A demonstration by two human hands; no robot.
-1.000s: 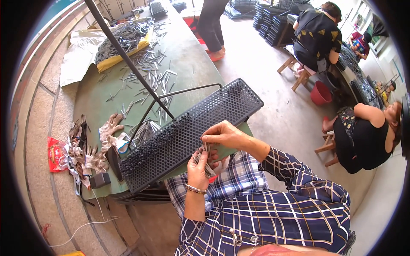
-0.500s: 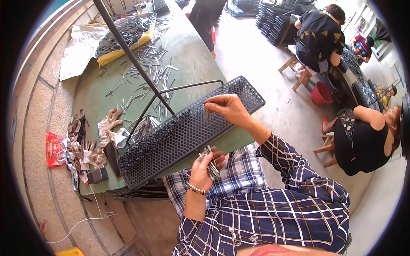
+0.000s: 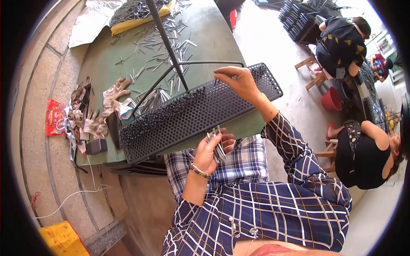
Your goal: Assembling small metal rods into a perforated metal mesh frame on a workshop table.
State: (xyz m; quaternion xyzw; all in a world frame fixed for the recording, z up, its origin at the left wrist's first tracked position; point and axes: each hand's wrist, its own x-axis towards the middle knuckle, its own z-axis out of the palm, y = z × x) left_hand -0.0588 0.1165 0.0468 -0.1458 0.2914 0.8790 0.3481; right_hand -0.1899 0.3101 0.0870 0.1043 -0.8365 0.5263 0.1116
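Observation:
My left hand [image 3: 208,150] is closed around a bundle of thin silvery metal rods [image 3: 219,149], just off the near edge of a black perforated metal tray [image 3: 188,126]. Above the tray's far side, right of its middle, my right hand [image 3: 243,84] pinches a thin rod [image 3: 215,82] that points down at the holes. Fingers partly cover this rod, and whether its tip sits in a hole is unclear. Many dark rod ends [image 3: 147,119] stand crowded in the holes along the left and far part. The right and near holes show bare mesh.
Loose rods [image 3: 177,77] lie across the green table [image 3: 213,38], with a bigger heap [image 3: 134,13] on a yellow sack. A dark bar [image 3: 164,38] rises behind the tray. Work gloves [image 3: 115,94] lie at left. Co-workers [image 3: 341,47] sit at right near a red bucket [image 3: 332,99].
The view has shifted, so the table and tray appear higher. My right hand, still pinching, has come closer to the tray's far edge. My left hand keeps the bundle.

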